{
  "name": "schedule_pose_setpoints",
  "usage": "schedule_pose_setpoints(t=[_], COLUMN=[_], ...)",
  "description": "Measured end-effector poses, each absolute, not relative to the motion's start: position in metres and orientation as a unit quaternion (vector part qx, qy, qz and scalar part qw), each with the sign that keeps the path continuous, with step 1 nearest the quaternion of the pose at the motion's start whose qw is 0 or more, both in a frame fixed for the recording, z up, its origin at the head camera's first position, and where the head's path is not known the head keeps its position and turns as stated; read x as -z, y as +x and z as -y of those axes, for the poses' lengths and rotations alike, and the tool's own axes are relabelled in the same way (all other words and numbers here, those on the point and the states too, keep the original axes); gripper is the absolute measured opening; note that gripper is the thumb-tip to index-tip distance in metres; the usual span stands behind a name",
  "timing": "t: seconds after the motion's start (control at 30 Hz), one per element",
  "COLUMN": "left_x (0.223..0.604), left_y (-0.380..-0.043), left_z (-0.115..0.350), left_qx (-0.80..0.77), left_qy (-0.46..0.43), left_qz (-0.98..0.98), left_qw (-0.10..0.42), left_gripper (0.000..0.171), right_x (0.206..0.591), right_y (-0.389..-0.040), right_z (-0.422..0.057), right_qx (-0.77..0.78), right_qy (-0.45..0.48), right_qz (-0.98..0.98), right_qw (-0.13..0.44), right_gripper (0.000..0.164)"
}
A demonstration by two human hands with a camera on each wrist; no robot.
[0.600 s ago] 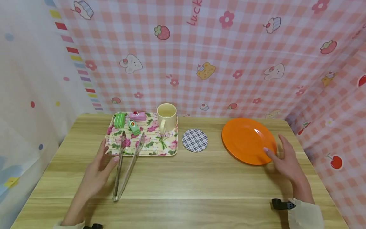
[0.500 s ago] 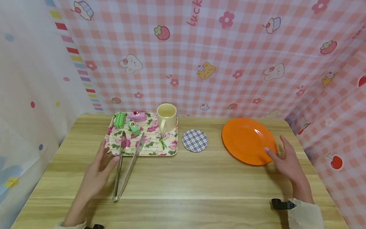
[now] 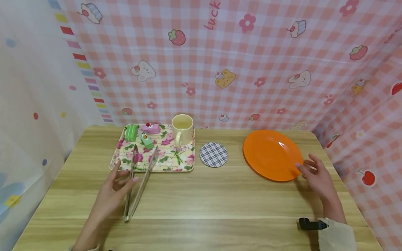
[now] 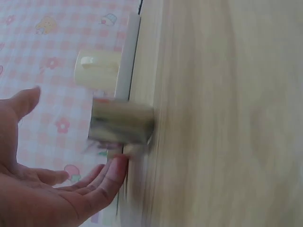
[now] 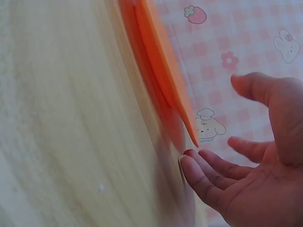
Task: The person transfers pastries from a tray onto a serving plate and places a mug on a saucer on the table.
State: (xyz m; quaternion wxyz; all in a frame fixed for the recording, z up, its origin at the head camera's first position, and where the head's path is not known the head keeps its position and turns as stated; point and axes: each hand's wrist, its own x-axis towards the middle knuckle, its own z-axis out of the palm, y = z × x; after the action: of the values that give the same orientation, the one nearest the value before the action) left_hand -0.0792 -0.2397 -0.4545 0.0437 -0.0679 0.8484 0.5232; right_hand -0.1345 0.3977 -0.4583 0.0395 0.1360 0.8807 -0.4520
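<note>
In the head view, my left hand hovers beside metal tongs, thumb over the nearer arm, fingers relaxed and holding nothing. The tongs lie spread, their tips on a floral tray; the left wrist view shows their hinge end blurred and large. On the tray are a green striped cake piece, a pink one, a smaller green one and a cream mug. My right hand is at the right rim of an orange plate, fingers loosely bent, gripping nothing.
A round checked coaster lies between tray and plate. The wooden table ends at a pink checked curtain behind and to the right, with a white dotted curtain on the left.
My left hand has shifted right and nearer me, its thumb now across the tongs' arm. My right hand has drawn slightly right and back, its fingers bending more. Tongs and plate stay put.
</note>
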Motion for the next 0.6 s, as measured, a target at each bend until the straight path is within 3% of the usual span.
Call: schedule_pose_setpoints(t=[0.6], left_x=[0.468], left_y=[-0.087], left_z=[0.224], left_qx=[-0.583], left_qy=[-0.059], left_qz=[-0.803], left_qw=[0.109], left_gripper=[0.125], right_x=[0.468], right_y=[-0.134], right_z=[-0.392], right_qx=[0.492], right_qy=[0.186], right_qz=[-0.849], right_qw=[0.054], right_gripper=[0.076])
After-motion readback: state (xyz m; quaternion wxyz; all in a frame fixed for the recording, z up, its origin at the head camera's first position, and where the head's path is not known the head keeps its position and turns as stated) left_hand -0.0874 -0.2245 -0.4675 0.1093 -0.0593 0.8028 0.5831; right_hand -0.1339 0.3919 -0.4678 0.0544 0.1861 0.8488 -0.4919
